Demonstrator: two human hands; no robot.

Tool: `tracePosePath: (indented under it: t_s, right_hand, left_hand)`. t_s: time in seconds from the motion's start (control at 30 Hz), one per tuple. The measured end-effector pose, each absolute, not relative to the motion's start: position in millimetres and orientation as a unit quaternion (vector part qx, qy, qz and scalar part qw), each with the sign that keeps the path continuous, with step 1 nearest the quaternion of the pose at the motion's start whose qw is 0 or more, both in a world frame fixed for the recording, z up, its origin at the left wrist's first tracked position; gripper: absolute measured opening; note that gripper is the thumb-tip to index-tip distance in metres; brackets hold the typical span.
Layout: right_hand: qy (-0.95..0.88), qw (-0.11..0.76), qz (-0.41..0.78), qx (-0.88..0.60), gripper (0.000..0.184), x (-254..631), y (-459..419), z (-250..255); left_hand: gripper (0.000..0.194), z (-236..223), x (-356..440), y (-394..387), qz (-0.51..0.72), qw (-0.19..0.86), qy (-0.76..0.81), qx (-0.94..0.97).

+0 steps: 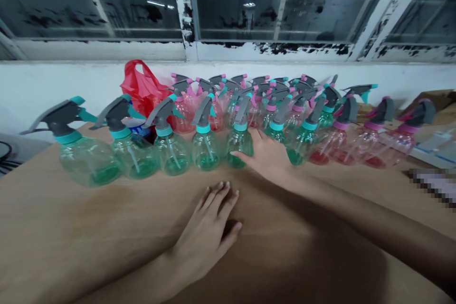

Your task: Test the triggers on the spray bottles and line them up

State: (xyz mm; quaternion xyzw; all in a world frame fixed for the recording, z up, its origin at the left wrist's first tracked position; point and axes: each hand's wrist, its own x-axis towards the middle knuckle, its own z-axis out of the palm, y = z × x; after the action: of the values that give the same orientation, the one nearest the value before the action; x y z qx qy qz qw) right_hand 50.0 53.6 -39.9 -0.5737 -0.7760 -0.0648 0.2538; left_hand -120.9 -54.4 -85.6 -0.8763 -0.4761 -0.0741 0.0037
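The fingers [215,202] of the left hand [201,235] were straight and slightly parted, holding nothing, at the near part of the smooth, wood-toned table [53,223]. The right hand [269,154], half open, curved around the right side of a round, see-through green bottle [238,141] midway along the near row, its thumb across the front; I could not tell how firmly it gripped. Rounded pink bottles [368,140] stood to the right, a crinkled red bag [142,85] far left.

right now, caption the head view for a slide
Right hand at a round translucent green plastic spray bottle, left hand over the light brown tabletop.
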Motion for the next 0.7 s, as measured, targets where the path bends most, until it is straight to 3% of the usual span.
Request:
tracePosePath:
  t_s: [0.13, 0.3, 0.43, 0.53, 0.7]
  right_hand:
    - [-0.777, 0.267, -0.078, -0.564, 0.064, 58, 45, -36]
    - [-0.757, 0.323, -0.092, -0.56, 0.033, 94, 29, -28]
    - [-0.733, 0.356, -0.084, -0.574, 0.027, 125, 27, -24]
    - [-0.715, 0.345, -0.083, -0.602, 0.034, 135, 34, -24]
    - [-0.705, 0.341, -0.042, -0.621, 0.062, 126, 51, -29]
  left_hand:
    - [0.048, -85, -121, -53, -0.078, -0.001, -0.468, -0.88]
    - [0.047, -86, -123, -53, -0.088, 0.006, -0.465, -0.881]
    - [0.047, -87, -121, -52, -0.088, 0.013, -0.467, -0.88]
    - [0.047, -86, -115, -50, -0.091, 0.009, -0.47, -0.878]
    - [0.047, -85, -108, -47, -0.106, -0.016, -0.475, -0.873]
